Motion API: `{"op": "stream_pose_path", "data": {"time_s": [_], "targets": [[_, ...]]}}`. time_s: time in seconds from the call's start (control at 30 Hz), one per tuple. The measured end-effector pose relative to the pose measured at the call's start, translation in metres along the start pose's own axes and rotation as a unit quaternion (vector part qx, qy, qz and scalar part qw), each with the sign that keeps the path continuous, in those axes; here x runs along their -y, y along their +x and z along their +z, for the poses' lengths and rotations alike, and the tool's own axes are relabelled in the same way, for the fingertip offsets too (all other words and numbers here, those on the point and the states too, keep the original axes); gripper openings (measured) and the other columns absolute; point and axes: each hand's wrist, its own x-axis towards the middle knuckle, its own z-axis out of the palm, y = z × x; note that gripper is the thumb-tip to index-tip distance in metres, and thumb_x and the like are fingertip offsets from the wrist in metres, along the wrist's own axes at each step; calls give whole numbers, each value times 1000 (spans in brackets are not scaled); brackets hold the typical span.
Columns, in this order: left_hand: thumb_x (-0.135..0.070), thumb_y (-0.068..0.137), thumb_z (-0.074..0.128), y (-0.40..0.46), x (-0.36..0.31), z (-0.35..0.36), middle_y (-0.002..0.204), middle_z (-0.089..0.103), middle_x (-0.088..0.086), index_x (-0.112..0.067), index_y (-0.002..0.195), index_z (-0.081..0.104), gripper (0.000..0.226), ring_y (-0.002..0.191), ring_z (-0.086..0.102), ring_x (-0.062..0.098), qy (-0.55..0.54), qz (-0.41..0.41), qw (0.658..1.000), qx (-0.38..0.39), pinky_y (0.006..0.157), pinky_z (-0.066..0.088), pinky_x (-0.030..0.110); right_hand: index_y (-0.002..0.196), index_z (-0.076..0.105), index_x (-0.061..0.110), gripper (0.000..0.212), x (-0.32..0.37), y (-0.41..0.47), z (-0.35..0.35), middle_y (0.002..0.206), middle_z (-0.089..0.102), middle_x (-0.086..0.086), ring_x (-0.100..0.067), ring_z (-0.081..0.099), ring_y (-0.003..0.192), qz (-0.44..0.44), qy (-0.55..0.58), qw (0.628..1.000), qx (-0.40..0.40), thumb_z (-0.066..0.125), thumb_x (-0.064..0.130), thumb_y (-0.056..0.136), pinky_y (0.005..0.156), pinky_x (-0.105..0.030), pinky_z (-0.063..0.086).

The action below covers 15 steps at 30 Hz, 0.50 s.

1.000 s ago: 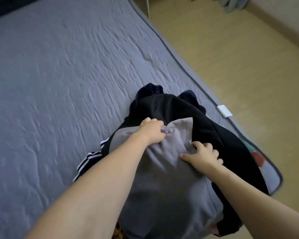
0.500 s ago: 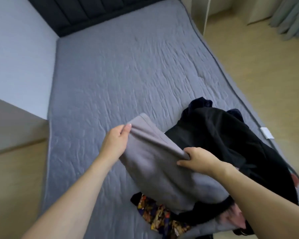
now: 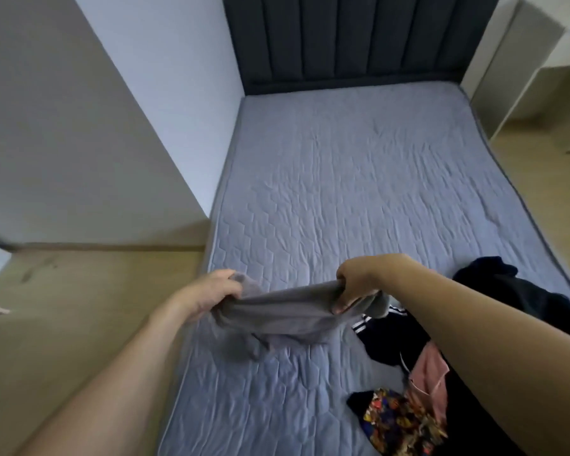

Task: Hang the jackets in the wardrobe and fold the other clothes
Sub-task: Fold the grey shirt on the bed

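The grey garment [image 3: 283, 315] hangs stretched between both hands, just above the near part of the bed [image 3: 359, 179]. Its long axis runs left to right, and the loose cloth droops down to the mattress. The left hand [image 3: 211, 292] grips its left end with curled fingers, and the right hand [image 3: 356, 281] grips the right end in a fist. Neither hand is nearer; the pile of dark clothes [image 3: 507, 311] lies on the right

grey garment [image 3: 287, 311] stretched above bed, hanging loose
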Motion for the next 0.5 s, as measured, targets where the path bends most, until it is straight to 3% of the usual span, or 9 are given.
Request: {"op": "stream_pose_path", "data": {"time_s": [0.03, 0.1, 0.17, 0.23, 0.3, 0.4, 0.5], "targets": [[-16, 64, 65, 6, 4, -15, 68, 61, 2, -11, 82, 62, 19, 60, 52, 14, 20, -8, 1000, -17, 49, 37, 21, 95, 68, 19, 51, 11, 6, -10, 94, 69, 0, -21, 64, 87, 27, -63, 997, 19, 74, 60, 67, 64, -27, 42], [-9, 82, 68, 28, 14, -41, 87, 69, 13, -3, 97, 66, 16, 75, 64, 24, 28, -15, 994, -101, 64, 47, 27, 102, 66, 19, 32, 24, 21, -26, 107, 67, 0, -21, 61, 102, 74, -173, 982, 21, 70, 40, 78, 88, -34, 45], [-9, 90, 64, 56, 22, -62, 108, 68, 20, 2, 112, 63, 25, 98, 65, 33, 14, -22, 983, -179, 82, 49, 36, 107, 62, 19, 21, 27, 36, -37, 120, 64, -4, -23, 59, 112, 105, -175, 979, -28, 58, 22, 87, 101, -40, 42], [-11, 92, 61, 81, 23, -77, 121, 62, 23, 2, 121, 56, 33, 109, 60, 36, 27, -21, 972, -234, 90, 46, 39, 117, 60, 11, 29, 25, 51, -52, 125, 60, -12, -31, 58, 114, 128, -110, 978, -120, 49, 11, 90, 94, -40, 47], [-14, 94, 57, 102, 16, -96, 125, 56, 22, -1, 127, 48, 36, 109, 56, 34, 10, -15, 962, -272, 88, 44, 36, 118, 59, 6, 30, 26, 66, -74, 124, 59, -16, -36, 58, 113, 147, -29, 965, -215, 46, 7, 91, 88, -40, 48], [-14, 94, 53, 121, -14, -132, 102, 62, 13, -8, 119, 55, 26, 79, 56, 23, -72, 21, 946, -316, 63, 41, 28, 112, 61, 7, 25, 33, 77, -118, 115, 62, -15, -35, 60, 103, 163, 45, 930, -326, 47, 7, 91, 80, -40, 48], [-10, 92, 48, 127, -59, -169, 94, 63, 8, -14, 109, 61, 22, 78, 56, 21, -142, 81, 928, -335, 67, 40, 28, 103, 62, 10, 20, 44, 63, -167, 101, 64, -12, -33, 62, 92, 166, 40, 891, -421, 47, 8, 90, 73, -37, 47]]}}
